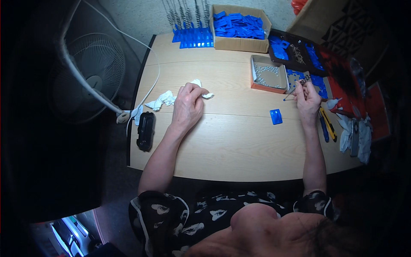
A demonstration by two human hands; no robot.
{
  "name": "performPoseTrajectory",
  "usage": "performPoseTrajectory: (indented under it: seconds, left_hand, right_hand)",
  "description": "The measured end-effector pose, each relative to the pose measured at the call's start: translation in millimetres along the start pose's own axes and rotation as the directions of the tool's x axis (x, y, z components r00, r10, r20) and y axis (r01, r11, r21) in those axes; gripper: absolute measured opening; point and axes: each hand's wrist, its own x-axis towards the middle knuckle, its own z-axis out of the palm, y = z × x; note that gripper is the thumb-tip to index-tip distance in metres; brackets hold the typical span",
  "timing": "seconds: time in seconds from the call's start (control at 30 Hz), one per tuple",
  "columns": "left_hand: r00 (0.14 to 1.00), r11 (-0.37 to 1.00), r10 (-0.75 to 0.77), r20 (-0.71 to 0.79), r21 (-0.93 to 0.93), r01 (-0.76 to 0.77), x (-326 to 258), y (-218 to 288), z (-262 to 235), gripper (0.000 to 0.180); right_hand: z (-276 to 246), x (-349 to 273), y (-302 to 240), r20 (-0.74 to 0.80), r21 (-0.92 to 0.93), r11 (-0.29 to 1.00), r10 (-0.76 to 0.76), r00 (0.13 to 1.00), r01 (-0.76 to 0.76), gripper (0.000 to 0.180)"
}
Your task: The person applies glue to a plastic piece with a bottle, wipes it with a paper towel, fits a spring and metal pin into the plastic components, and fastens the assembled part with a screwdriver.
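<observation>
Pale wooden tabletop [231,141]: left hand [187,107] closes on soft, light crumpled white tissue [201,88] at left, right hand [307,99] pinches a thin, stiff blue-tipped stick [289,94] near its upper end, likely easily dropped.

This looks like a small assembly workshop. A plain wooden table [231,141] carries a cardboard box of blue plastic parts [239,25] at the far edge, a tray of small metal pieces [268,73] and rows of springs [188,15]. A standing fan [92,70] sits left.
</observation>
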Motion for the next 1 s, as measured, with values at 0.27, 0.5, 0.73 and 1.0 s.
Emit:
performPoseTrajectory:
  seconds: [0.27, 0.5, 0.73, 1.0]
  left_hand:
    - [1.000, 1.000, -0.010, -0.005, 0.026, 0.010, 0.5, 2.0, -1.3, 0.018]
    - [0.999, 0.999, -0.043, 0.018, 0.031, 0.043, -4.1, 0.8, -1.7, 0.018]
    - [1.000, 1.000, 0.011, -0.002, 0.011, -0.011, -0.4, 0.6, 3.4, 0.019]
    - [0.999, 1.000, -0.014, 0.034, 0.027, 0.013, -0.7, 3.0, -1.6, 0.019]
  right_hand:
    - [2.4, 3.8, 4.8, -0.007, -0.002, 1.000, -0.022, 1.000, 0.022, 0.020]
    - [2.7, -0.1, 4.5, -0.005, -0.018, 0.999, -0.046, 0.999, 0.046, 0.019]
    - [1.9, 0.8, 7.8, -0.047, -0.016, 0.999, -0.038, 0.998, 0.037, 0.017]
    - [8.1, 3.7, 9.3, -0.073, 0.028, 0.996, -0.080, 0.994, 0.082, 0.025]
